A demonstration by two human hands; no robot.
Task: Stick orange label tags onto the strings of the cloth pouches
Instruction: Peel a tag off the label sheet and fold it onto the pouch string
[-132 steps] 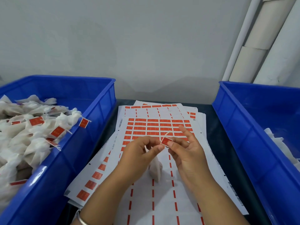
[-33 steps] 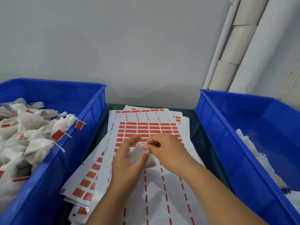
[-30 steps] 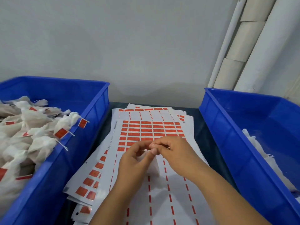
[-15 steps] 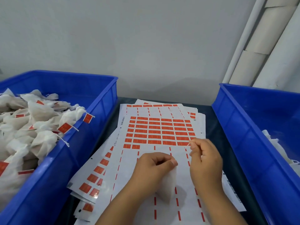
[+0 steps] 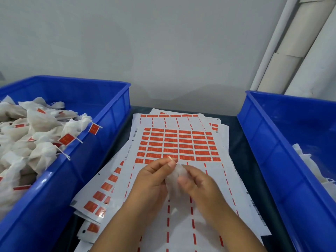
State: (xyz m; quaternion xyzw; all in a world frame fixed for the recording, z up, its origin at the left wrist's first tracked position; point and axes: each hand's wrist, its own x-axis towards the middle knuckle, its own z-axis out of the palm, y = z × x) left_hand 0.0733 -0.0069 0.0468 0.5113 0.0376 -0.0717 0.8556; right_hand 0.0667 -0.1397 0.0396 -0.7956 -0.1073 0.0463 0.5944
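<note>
Cloth pouch (image 5: 175,180) between 2 hands

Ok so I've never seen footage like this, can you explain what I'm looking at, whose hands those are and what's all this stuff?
This is a single view from a camera worn on a person's head, looking down at their own hands. The left hand and right hand together hold a small white cloth pouch; the left fingertips also pinch something small and orange. Beneath lie white sheets of orange rectangular label tags. The blue plastic bin on the left holds pouches with tags on; the blue plastic bin on the right holds white pouches with no tags visible.
</note>
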